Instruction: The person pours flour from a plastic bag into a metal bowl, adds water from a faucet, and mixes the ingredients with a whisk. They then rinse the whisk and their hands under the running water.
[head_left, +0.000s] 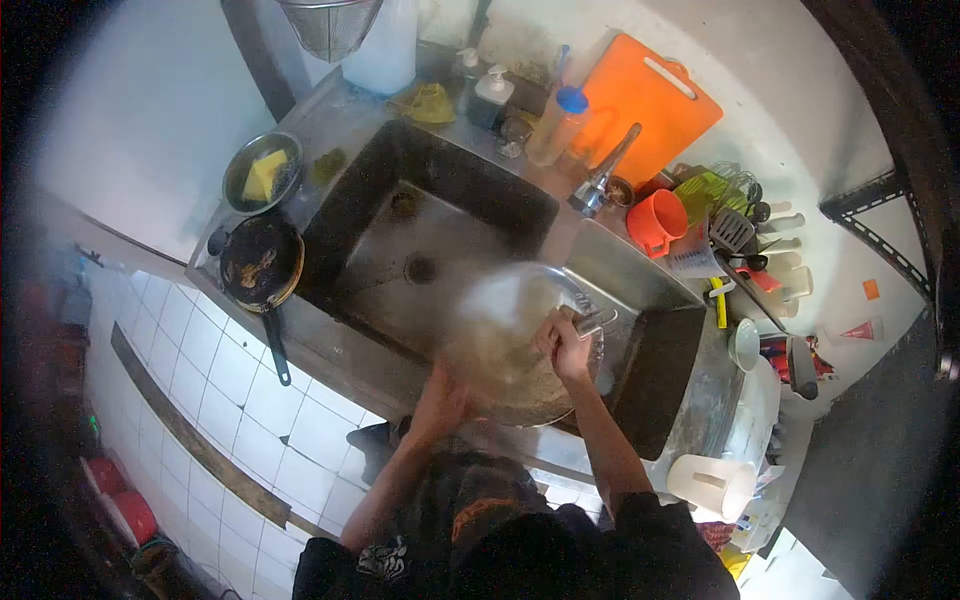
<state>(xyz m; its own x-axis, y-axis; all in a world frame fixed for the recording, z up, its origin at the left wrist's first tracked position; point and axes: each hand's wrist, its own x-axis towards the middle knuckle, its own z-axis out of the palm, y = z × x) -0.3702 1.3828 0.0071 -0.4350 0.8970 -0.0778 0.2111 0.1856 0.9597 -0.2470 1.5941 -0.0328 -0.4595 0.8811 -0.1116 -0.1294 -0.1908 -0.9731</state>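
A large round metal bowl (520,385) lies over the divider between two sink basins, its left part blurred in the view. My left hand (441,398) is at the bowl's lower left edge, with its fingers hidden by the blur. Over the right part of the bowl, my right hand (566,343) is closed around a metal handle (598,322). What the handle belongs to cannot be made out. The bowl's contents look pale and hazy.
The left basin (440,225) has a drain. A dark pan (262,262) and a metal bowl with yellow sponges (262,178) stand left. Behind are a faucet (606,180), an orange board (640,110) and a red mug (657,222). A white pitcher (712,486) is right.
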